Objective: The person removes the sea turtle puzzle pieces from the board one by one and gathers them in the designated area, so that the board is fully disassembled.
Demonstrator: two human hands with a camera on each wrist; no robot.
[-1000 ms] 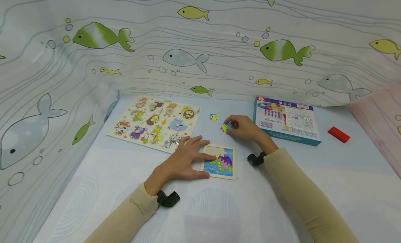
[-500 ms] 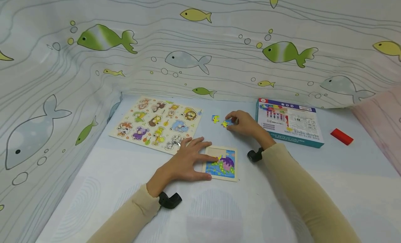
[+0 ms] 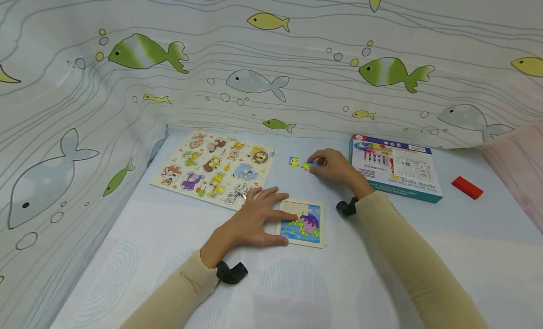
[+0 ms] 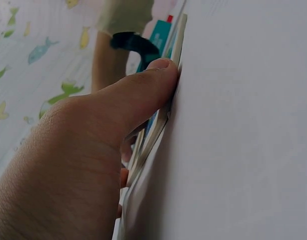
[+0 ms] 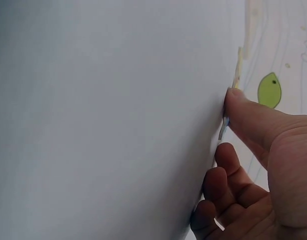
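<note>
My left hand (image 3: 259,219) lies spread over the left side of a small framed jigsaw puzzle (image 3: 311,242). Its index finger touches the picture of a purple-and-yellow sea scene, and the thumb (image 4: 158,75) rests along the wooden frame in the left wrist view. At the upper left of the puzzle a bare patch of the tray shows. Beyond it, my right hand (image 3: 333,168) pinches a yellow-and-blue jigsaw piece (image 3: 306,166) low against the table. Just left of that piece lies a second jigsaw piece (image 3: 294,162); whether the two touch is unclear.
A wooden animal peg board (image 3: 212,171) lies at the left, close to my left fingers. To the right of my right hand is a flat teal-edged box (image 3: 396,168). A red block (image 3: 467,187) sits farther right. Fish-print cloth (image 3: 254,102) rises behind the table.
My right hand has brought its jigsaw piece slightly back and close to the other piece. My left hand keeps its place on the puzzle. The view has shifted a little.
</note>
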